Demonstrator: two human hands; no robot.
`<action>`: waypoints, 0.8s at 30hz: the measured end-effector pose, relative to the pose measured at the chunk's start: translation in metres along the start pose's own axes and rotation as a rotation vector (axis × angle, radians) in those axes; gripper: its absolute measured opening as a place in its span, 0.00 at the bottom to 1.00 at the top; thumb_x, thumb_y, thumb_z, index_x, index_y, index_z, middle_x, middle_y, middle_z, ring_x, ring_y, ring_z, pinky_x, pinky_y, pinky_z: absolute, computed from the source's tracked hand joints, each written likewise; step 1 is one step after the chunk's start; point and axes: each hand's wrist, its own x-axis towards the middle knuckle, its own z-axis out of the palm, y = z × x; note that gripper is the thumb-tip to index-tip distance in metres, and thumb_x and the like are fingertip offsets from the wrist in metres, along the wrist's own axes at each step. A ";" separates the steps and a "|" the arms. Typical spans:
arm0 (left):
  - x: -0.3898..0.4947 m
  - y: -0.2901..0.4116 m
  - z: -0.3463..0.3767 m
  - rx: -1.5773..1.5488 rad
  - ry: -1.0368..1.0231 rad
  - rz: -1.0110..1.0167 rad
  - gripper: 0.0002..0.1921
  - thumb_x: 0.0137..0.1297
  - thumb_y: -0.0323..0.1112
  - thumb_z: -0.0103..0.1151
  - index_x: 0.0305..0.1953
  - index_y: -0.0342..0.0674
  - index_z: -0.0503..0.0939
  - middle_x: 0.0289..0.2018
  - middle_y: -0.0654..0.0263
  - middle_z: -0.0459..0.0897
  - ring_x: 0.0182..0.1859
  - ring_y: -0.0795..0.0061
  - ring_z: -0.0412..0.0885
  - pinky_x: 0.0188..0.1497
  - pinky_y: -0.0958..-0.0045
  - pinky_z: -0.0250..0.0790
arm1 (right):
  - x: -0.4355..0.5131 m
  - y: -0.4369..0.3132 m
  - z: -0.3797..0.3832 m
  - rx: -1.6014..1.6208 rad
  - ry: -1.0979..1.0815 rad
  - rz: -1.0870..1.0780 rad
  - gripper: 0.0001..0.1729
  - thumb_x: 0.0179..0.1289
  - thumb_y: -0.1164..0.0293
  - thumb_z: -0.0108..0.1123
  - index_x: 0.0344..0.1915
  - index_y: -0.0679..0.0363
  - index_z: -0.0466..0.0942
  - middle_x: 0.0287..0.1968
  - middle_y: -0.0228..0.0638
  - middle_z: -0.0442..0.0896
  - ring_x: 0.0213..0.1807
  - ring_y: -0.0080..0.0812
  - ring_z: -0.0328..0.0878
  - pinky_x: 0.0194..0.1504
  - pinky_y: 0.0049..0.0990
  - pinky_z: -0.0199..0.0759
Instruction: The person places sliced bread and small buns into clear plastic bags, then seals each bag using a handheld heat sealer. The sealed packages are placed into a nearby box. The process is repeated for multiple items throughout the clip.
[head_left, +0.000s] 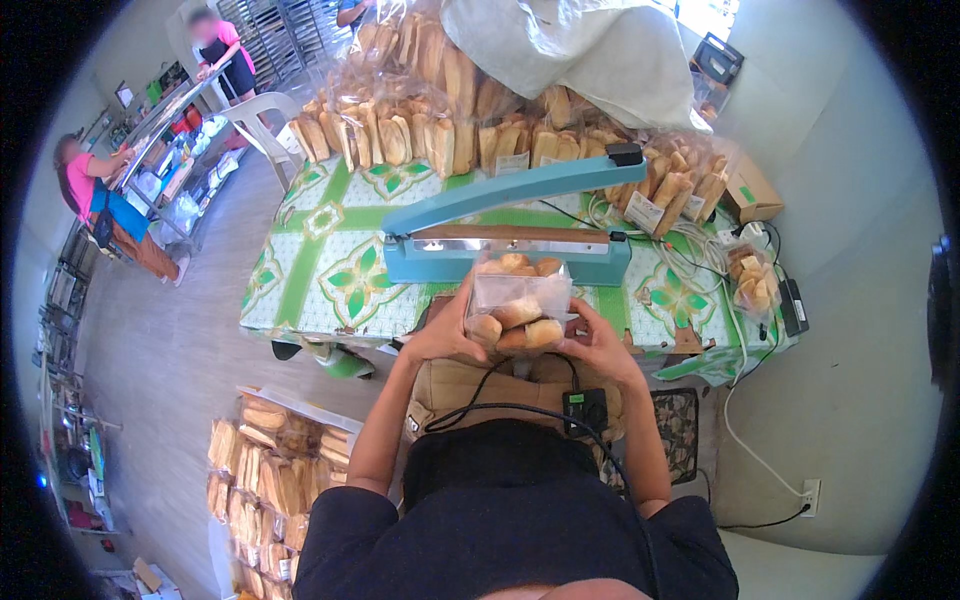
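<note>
Between my two hands is a clear plastic bag of small bread pieces (517, 311), held above my lap at the table's front edge. My left hand (448, 330) grips its left side, and my right hand (596, 341) grips its lower right side. A pale label covers part of the bag's front. Just behind the bag stands a light-blue impulse sealer (420, 262). Its long arm (517, 186) is raised at a slant, hinged at the left, above the brown sealing strip. The bag's top overlaps the front of the sealer's base.
Bagged bread sticks (397, 135) are piled behind the sealer under a white sheet (570, 52). Cables (690, 244) and a small bag of bread (752, 281) lie at the right. More bagged bread (270, 480) fills a crate at lower left. Two people (112, 187) work at a far-left bench.
</note>
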 end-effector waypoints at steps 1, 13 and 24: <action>-0.001 0.000 0.006 -0.010 0.040 -0.036 0.72 0.30 0.56 0.80 0.72 0.36 0.39 0.72 0.57 0.47 0.73 0.64 0.47 0.73 0.64 0.40 | -0.003 0.002 0.004 0.037 0.019 0.030 0.35 0.60 0.73 0.65 0.65 0.64 0.61 0.57 0.36 0.71 0.51 0.25 0.73 0.53 0.26 0.70; -0.108 0.025 -0.045 -0.423 0.402 -0.245 0.53 0.40 0.54 0.77 0.65 0.35 0.59 0.58 0.61 0.71 0.60 0.70 0.70 0.62 0.67 0.65 | 0.009 -0.056 0.053 0.263 -0.237 -0.101 0.28 0.63 0.73 0.61 0.63 0.64 0.67 0.60 0.38 0.71 0.52 0.25 0.73 0.55 0.25 0.67; -0.363 0.117 -0.093 -0.136 1.788 -0.032 0.34 0.66 0.54 0.54 0.66 0.40 0.61 0.63 0.60 0.68 0.63 0.66 0.68 0.66 0.62 0.61 | 0.033 -0.019 0.006 -0.059 0.331 -0.105 0.09 0.70 0.68 0.53 0.31 0.59 0.72 0.25 0.25 0.72 0.28 0.18 0.67 0.33 0.19 0.62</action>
